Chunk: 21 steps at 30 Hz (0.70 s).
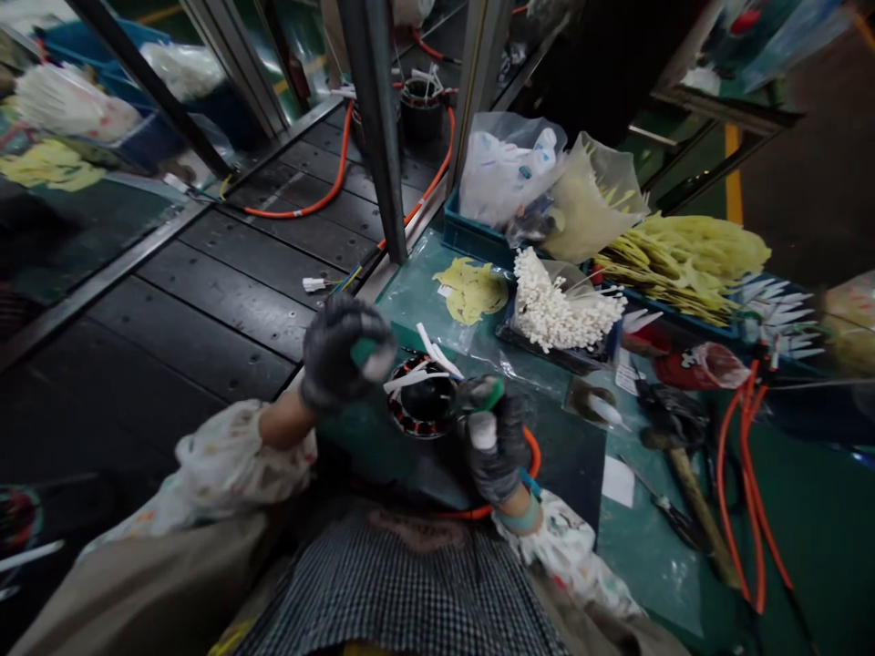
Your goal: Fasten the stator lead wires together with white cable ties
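A round black motor stator (419, 415) with red-orange marks around its rim stands on the bench between my hands. White sleeves (437, 351) stick up from its top. My left hand (345, 351), in a dark grey glove, is raised at the upper left of the stator, with curled, blurred fingers and a pale thumb tip. Close to the stator's right side is my right hand (502, 442), gloved too, its fingers bent in. Green and white patches show at its fingertips. Whatever either hand pinches is too small or blurred to make out. An orange cable (533, 451) curves behind my right wrist.
On the right lie a bin of white sticks (561, 310), yellow sheets (684, 260), a yellow piece (471, 290), a hammer (704, 519), pliers (674, 515) and orange cables (748, 492). A metal post (379, 137) rises ahead. A dark slatted conveyor (198, 310) runs at left.
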Available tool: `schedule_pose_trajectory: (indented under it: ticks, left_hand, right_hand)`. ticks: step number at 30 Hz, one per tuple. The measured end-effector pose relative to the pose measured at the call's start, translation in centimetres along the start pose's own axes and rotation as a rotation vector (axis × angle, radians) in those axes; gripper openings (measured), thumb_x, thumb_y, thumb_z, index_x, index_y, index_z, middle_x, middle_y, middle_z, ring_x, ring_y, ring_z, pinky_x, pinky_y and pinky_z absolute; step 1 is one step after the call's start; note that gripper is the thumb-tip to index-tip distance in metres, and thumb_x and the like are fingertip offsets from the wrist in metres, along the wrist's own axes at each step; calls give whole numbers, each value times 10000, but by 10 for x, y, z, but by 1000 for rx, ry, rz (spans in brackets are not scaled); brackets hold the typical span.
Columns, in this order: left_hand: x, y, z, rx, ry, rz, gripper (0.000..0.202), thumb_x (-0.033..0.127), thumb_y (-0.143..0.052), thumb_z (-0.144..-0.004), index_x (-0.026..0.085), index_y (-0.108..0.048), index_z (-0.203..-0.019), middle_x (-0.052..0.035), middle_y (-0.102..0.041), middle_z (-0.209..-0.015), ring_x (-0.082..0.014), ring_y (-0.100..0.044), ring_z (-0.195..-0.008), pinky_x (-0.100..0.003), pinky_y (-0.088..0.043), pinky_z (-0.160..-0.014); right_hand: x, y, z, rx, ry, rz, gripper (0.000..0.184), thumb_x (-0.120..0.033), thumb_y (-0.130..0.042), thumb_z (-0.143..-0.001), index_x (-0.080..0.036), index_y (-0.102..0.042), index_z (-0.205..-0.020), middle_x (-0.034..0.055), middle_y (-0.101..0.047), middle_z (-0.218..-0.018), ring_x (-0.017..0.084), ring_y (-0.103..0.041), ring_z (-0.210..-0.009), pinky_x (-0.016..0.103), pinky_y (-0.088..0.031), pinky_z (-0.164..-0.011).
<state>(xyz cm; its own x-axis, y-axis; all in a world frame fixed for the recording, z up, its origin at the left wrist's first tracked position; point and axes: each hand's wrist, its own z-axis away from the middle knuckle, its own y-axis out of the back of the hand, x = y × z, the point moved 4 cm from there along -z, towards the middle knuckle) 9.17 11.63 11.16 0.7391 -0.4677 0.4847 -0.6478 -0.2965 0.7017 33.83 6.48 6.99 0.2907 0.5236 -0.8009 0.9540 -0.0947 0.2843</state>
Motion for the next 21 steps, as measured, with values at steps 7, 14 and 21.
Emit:
schedule_pose_trajectory:
  ticks: [7,14,21]
  left_hand:
    - [-46,-111,-126,-559,-16,-47,318,395,-751,-962,199,-842,-1195,-91,-806,-1258,-239,-763,-1140,-359,-597,-1033]
    - [-16,-163,-143,-711,-103,-251,264,372,-839,-895,140,-859,-1018,-100,-815,-1214,-277,-744,-1174,-357,-584,-1075]
    - [-33,-132,-108,-763,-12,-360,182,261,-800,-926,102,-827,-1011,-170,-780,-1253,-290,-702,-1133,-446,-558,-1077]
  right_hand:
    - [2,-8,0,-183,111,-26,107,-384,-671,-1116,-301,-680,-1183,33,-843,-1009,245,-839,-912,389,-731,-849]
    - [10,-12,3,-266,24,55,185,-502,-759,-1069,-321,-739,-1098,28,-860,-1035,267,-845,-969,435,-740,-893]
    - [3,-8,1,-133,190,-52,142,-349,-742,-1103,-276,-692,-1214,30,-841,-1018,229,-835,-938,381,-715,-872]
